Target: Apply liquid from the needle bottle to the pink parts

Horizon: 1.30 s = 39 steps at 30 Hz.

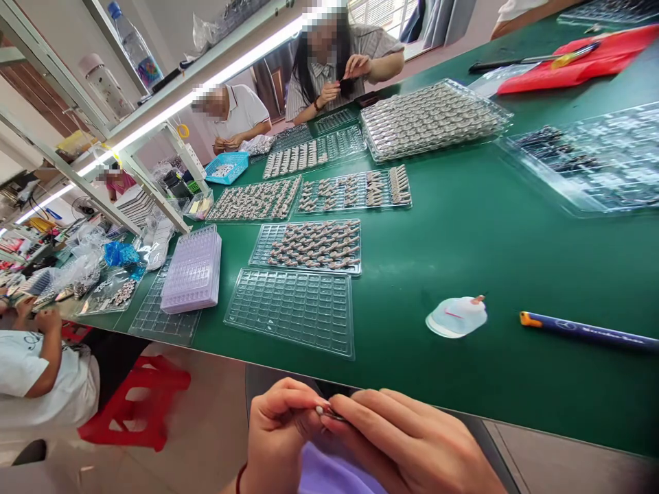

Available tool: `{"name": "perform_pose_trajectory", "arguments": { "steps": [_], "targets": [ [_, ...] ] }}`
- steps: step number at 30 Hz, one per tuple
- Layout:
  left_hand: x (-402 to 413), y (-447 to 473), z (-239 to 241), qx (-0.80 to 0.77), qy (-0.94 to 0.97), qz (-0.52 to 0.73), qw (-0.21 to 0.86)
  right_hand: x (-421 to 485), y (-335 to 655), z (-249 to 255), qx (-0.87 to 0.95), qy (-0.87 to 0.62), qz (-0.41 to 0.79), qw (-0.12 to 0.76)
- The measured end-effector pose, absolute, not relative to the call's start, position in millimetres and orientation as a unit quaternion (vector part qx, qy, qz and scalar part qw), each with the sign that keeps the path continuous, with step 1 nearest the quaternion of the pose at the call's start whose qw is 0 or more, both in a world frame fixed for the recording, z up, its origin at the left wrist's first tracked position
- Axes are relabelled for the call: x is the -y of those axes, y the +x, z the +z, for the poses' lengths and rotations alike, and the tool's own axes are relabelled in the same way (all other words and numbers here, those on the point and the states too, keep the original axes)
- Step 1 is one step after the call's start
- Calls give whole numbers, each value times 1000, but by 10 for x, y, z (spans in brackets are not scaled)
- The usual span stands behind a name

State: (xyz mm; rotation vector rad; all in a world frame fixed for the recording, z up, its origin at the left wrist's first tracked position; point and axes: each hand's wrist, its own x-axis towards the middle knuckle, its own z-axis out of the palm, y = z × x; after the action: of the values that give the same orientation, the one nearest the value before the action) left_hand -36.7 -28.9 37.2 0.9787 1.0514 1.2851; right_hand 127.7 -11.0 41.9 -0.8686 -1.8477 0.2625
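My left hand [283, 422] and my right hand [412, 432] meet at the fingertips just in front of the table's near edge. Pinched between them is a small metal part [334, 416] with a pale, rounded bit at its left end. Fingers cover most of it, so its exact kind cannot be made out. Beyond my hands, a clear compartment tray [293, 312] lies on the green table. Behind that, another clear tray [309, 245] carries rows of small metal pieces.
Stacked purple trays [190, 271] stand left. More filled trays [432, 120] lie further back. A white pad [456, 318] and a blue pen-like tool [587, 335] rest right. Co-workers sit across and left; a red stool [136, 405] is on the floor. A lit shelf [206, 92] overhangs.
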Motion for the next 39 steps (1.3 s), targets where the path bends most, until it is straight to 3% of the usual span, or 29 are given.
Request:
{"name": "perform_pose_trajectory", "arguments": {
  "steps": [39],
  "targets": [
    [293,-359,351,-426,414,547,590,106,1278,395,763,-360,110,526]
  ]
}}
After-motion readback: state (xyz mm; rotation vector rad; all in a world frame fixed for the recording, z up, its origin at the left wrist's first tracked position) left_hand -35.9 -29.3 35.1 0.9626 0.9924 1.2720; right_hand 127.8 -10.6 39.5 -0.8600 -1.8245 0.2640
